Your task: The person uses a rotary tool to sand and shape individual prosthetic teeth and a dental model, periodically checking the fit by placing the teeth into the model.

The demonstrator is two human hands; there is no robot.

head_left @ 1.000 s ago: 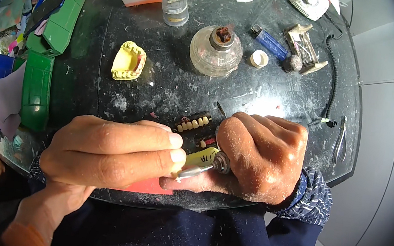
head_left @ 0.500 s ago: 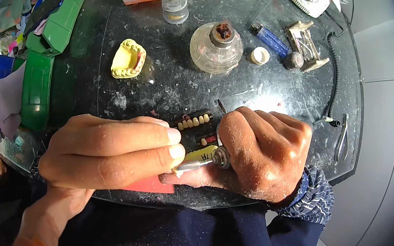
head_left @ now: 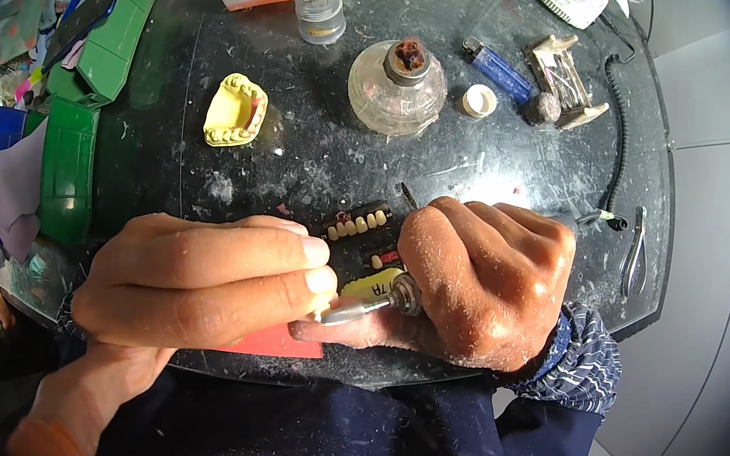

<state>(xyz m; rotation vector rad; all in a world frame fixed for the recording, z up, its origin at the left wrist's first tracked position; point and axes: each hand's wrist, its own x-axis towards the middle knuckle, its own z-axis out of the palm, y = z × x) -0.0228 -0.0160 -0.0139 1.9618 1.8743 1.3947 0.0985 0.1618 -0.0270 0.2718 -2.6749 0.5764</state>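
Observation:
My left hand (head_left: 201, 285) is closed, thumb and fingertips pinching a small whitish artificial tooth (head_left: 317, 316) that they mostly hide. In my right hand (head_left: 492, 282), dusted with white powder, is a metal rotary handpiece (head_left: 359, 311). Its tip points left and meets the tooth at my left fingertips. My right thumb stretches beneath the handpiece toward the same spot. Just beyond my hands lie a dark strip of artificial teeth (head_left: 356, 226) and a shorter strip (head_left: 382, 259). A yellow piece with marks (head_left: 370, 284) shows between the hands, partly covered.
A yellow dental cast (head_left: 235, 111) stands far left of a glass spirit burner (head_left: 396, 94). Behind are a clear jar (head_left: 320, 15), a small white cup (head_left: 479, 101), a blue lighter (head_left: 505, 75) and an articulator (head_left: 568, 84). Pliers (head_left: 634, 254) lie right; a red sheet (head_left: 276, 343) lies under my left hand.
The handpiece tip has shifted slightly left and down against the tooth. Both hands keep their grip and have barely moved.

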